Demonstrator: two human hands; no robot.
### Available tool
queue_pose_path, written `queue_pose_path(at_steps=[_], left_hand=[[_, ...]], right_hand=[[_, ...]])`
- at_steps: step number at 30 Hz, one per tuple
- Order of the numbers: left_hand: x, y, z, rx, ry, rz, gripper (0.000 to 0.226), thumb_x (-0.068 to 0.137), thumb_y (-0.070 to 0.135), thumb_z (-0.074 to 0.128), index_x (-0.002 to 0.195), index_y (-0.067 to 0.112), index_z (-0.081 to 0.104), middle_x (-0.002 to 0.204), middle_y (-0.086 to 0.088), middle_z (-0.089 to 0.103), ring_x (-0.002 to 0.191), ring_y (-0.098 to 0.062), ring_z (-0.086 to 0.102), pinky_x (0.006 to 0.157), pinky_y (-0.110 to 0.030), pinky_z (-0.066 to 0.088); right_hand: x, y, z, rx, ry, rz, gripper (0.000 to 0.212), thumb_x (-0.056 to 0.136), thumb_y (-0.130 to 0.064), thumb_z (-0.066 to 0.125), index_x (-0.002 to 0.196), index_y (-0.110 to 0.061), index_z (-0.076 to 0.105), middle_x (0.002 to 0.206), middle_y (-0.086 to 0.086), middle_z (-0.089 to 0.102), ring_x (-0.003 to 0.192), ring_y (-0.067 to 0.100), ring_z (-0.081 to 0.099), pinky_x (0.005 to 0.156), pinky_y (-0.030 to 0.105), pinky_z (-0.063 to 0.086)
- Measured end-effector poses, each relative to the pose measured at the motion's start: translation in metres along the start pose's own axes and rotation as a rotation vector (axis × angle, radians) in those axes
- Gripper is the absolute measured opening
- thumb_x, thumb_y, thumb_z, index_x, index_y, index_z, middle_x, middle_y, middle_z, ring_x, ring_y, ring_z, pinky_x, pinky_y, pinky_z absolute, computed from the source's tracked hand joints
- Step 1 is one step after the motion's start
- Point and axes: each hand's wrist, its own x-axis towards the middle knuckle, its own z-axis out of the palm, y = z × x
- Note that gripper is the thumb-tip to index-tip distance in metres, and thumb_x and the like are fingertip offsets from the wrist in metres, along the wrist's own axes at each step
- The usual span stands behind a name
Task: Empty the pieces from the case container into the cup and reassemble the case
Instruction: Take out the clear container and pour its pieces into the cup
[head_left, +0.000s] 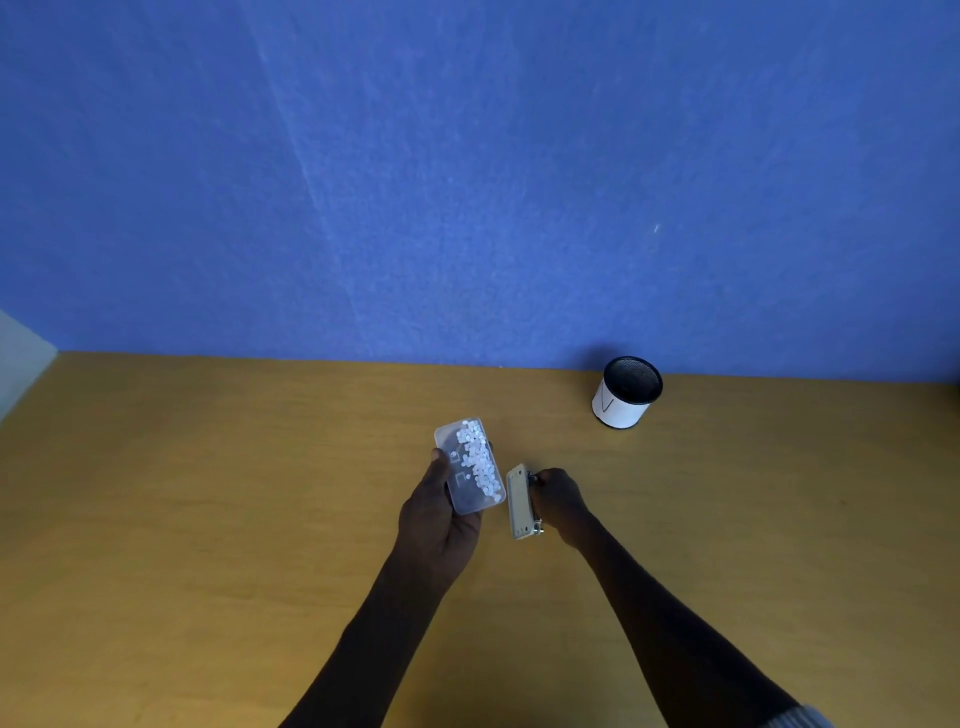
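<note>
White cup (623, 397) stands well apart from hands; wooden table (208, 519) between.

Case container (469, 470) sits in my left hand (439, 512) over the table (208, 493), pieces (478, 462) piled inside along its right side. Other case part (521, 501) is just right of it in my right hand (558, 499). Cup (623, 395) stands far right by the wall (467, 182).

Bare forearms; grey ribbed sleeve (810, 717)

We count one clear tray (466, 493) across our left fingers (440, 464), its small white pieces (479, 464) too many to tell. One grey case part (519, 503) sits against our right fingers (540, 477). One cup (622, 402) stands well beyond them.
</note>
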Motion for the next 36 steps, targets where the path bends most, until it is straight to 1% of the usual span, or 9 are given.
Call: queue_pose_path(at_steps=[2, 6, 9, 17, 22, 28, 30, 34, 36], left_hand=[[0.000, 0.001, -0.001, -0.005, 0.002, -0.004, 0.047, 0.102, 0.025, 0.041, 0.142, 0.001, 0.044, 0.145, -0.018, 0.050, 0.127, -0.027, 0.053, 0.092, -0.036, 0.047], [0.001, 0.005, -0.002, -0.012, 0.000, -0.003, 0.048, 0.103, 0.025, 0.039, 0.144, 0.000, 0.041, 0.148, -0.019, 0.047, 0.137, -0.029, 0.045, 0.102, -0.039, 0.044], [0.001, 0.007, -0.002, -0.012, -0.004, 0.003, 0.049, 0.103, 0.025, 0.038, 0.145, 0.000, 0.041, 0.147, -0.019, 0.048, 0.137, -0.029, 0.044, 0.095, -0.035, 0.051], [0.004, 0.012, -0.006, -0.029, -0.003, -0.020, 0.048, 0.101, 0.025, 0.043, 0.142, 0.000, 0.044, 0.145, -0.020, 0.051, 0.133, -0.028, 0.049, 0.095, -0.037, 0.047], [0.007, 0.013, -0.008, -0.035, -0.023, -0.036, 0.048, 0.101, 0.024, 0.042, 0.143, 0.000, 0.043, 0.145, -0.020, 0.050, 0.135, -0.029, 0.047, 0.100, -0.037, 0.044], [0.007, 0.012, -0.004, -0.025, -0.050, -0.031, 0.044, 0.101, 0.024, 0.042, 0.139, 0.000, 0.047, 0.140, -0.019, 0.055, 0.113, -0.024, 0.061, 0.086, -0.035, 0.057], [0.008, 0.011, -0.002, -0.026, -0.063, -0.044, 0.044, 0.102, 0.024, 0.042, 0.138, 0.000, 0.047, 0.138, -0.018, 0.056, 0.113, -0.025, 0.061, 0.085, -0.037, 0.058], [0.011, 0.006, 0.001, -0.039, -0.084, -0.062, 0.034, 0.102, 0.023, 0.041, 0.124, 0.002, 0.057, 0.114, -0.012, 0.071, 0.102, -0.022, 0.066, 0.073, -0.032, 0.061], [0.013, 0.002, 0.004, -0.036, -0.086, -0.069, 0.031, 0.102, 0.022, 0.042, 0.119, 0.003, 0.059, 0.109, -0.012, 0.072, 0.095, -0.022, 0.071, 0.066, -0.032, 0.062]], right_hand=[[0.000, -0.003, 0.002, -0.067, 0.015, -0.020, 0.029, 0.096, -0.014, 0.048, 0.104, 0.008, 0.065, 0.098, 0.021, 0.066, 0.080, 0.024, 0.060, 0.053, 0.027, 0.041], [0.001, -0.010, 0.006, -0.189, 0.026, -0.086, 0.032, 0.098, -0.014, 0.046, 0.106, 0.012, 0.063, 0.109, 0.026, 0.067, 0.099, 0.035, 0.066, 0.077, 0.039, 0.052], [0.001, -0.012, 0.009, -0.264, 0.013, -0.116, 0.034, 0.101, -0.015, 0.044, 0.107, 0.012, 0.063, 0.112, 0.027, 0.066, 0.105, 0.036, 0.064, 0.084, 0.037, 0.048], [-0.002, -0.019, 0.006, -0.143, 0.063, -0.016, 0.032, 0.090, -0.019, 0.057, 0.100, 0.010, 0.067, 0.099, 0.025, 0.071, 0.092, 0.035, 0.069, 0.065, 0.028, 0.044], [-0.003, -0.020, 0.002, -0.050, 0.088, 0.054, 0.026, 0.084, -0.027, 0.068, 0.081, -0.001, 0.070, 0.069, 0.008, 0.068, 0.054, 0.012, 0.062, 0.042, 0.019, 0.041], [-0.004, -0.022, -0.008, 0.015, 0.073, 0.088, 0.022, 0.082, -0.024, 0.068, 0.073, -0.004, 0.067, 0.062, 0.004, 0.060, 0.055, 0.014, 0.055, 0.048, 0.023, 0.039], [-0.008, -0.025, -0.013, 0.042, 0.149, 0.061, 0.028, 0.086, -0.023, 0.064, 0.063, -0.007, 0.063, 0.056, 0.003, 0.054, 0.051, 0.013, 0.049, 0.052, 0.025, 0.039], [-0.022, -0.036, -0.025, 0.244, 0.322, 0.035, 0.032, 0.090, -0.022, 0.060, 0.073, 0.005, 0.067, 0.068, 0.020, 0.063, 0.065, 0.027, 0.055, 0.058, 0.029, 0.038], [-0.032, -0.041, -0.029, 0.390, 0.323, 0.006, 0.031, 0.089, -0.023, 0.062, 0.069, 0.000, 0.067, 0.063, 0.011, 0.059, 0.064, 0.022, 0.051, 0.060, 0.030, 0.039]])
